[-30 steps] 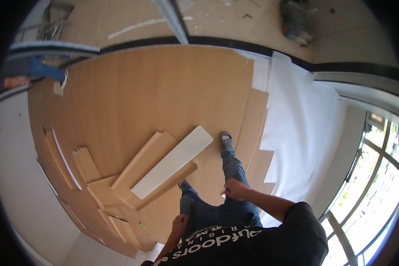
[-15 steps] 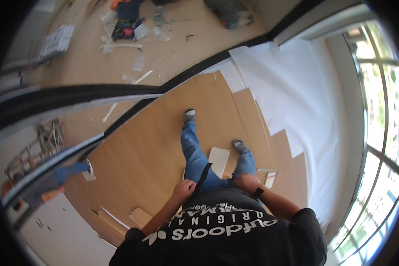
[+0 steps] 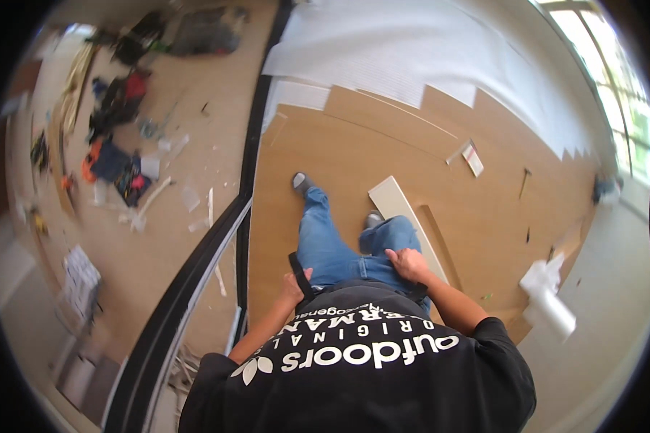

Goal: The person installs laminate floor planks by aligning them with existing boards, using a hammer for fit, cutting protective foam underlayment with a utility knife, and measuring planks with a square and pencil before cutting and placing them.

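My left hand [image 3: 292, 287] is closed at my left hip around a black strap [image 3: 300, 275], whose loose end sticks up past the fingers. At my right thigh, my right hand [image 3: 410, 265] rests against the blue jeans [image 3: 330, 242] with its fingers curled in. Whatever it may grip is hidden. A short black band [image 3: 417, 291] shows near that wrist. Beside my right leg lies a long pale plank [image 3: 388, 193], partly behind the knee. My feet stand on wood-look floorboards [image 3: 282, 216].
Ahead, white underlay sheet [image 3: 383, 43] borders the stepped board edge. A black door track [image 3: 256, 137] runs along the left. Right of me lie a small white packet [image 3: 473, 159], a hammer [image 3: 525, 180] and a white roll [image 3: 556, 312]. Tools and clothing [image 3: 119, 166] litter the left room.
My view has swung to the right, bringing the hammer and white roll into sight. My legs have turned and stepped. Both hands remain at my hips, the left still on the strap.
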`<state>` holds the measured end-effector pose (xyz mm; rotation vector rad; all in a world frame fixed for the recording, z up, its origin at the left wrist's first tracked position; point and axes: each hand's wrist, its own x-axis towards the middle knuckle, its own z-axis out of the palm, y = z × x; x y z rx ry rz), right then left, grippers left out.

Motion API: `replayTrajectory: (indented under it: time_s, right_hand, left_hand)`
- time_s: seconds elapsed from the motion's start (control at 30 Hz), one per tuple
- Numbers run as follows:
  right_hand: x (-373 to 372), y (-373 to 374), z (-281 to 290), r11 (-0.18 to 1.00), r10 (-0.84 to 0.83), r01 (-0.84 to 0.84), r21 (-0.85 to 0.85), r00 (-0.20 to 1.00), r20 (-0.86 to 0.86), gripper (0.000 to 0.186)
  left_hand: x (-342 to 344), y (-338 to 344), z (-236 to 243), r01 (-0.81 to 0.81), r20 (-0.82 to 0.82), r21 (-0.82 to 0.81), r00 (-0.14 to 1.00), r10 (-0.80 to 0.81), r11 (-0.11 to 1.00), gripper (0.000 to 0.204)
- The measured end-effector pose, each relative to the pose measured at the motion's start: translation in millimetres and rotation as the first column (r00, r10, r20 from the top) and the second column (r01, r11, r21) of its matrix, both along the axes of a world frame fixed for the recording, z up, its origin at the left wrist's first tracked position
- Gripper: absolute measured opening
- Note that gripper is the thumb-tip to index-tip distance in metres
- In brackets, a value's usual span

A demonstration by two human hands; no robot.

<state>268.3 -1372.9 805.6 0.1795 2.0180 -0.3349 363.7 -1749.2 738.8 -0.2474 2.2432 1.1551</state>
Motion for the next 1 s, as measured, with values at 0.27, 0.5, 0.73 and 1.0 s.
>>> replayTrajectory:
  time_s: [0.27, 0.5, 0.73, 1.0]
  right_hand:
    - [152, -10, -15, 0.923, -0.313, 0.301, -0.24, 0.95, -0.011, 0.066]
    - [206, 24, -14, 0.748, -0.648, 0.611, -0.259, 0.757, -0.085, 0.062]
    - [278, 66, -41, 0.11, -0.993, 0.853, -0.51, 0.072, -0.095, 0.047]
    - [327, 42, 8, 0.45, -0.849, 0.842, -0.296, 0.506, 0.15, 0.022]
  left_hand:
    - [-44, 7, 27, 0.323, 0.123, -0.078, 0.942, -0.313, 0.943, 0.046]
    - [-96, 52, 84, 0.594, 0.228, -0.111, 0.796, -0.561, 0.797, 0.061]
    - [-128, 103, 138, 0.656, 0.164, -0.08, 0.751, -0.639, 0.751, 0.059]
    - [-237, 124, 102, 0.81, 0.129, -0.187, 0.581, -0.804, 0.556, 0.042]
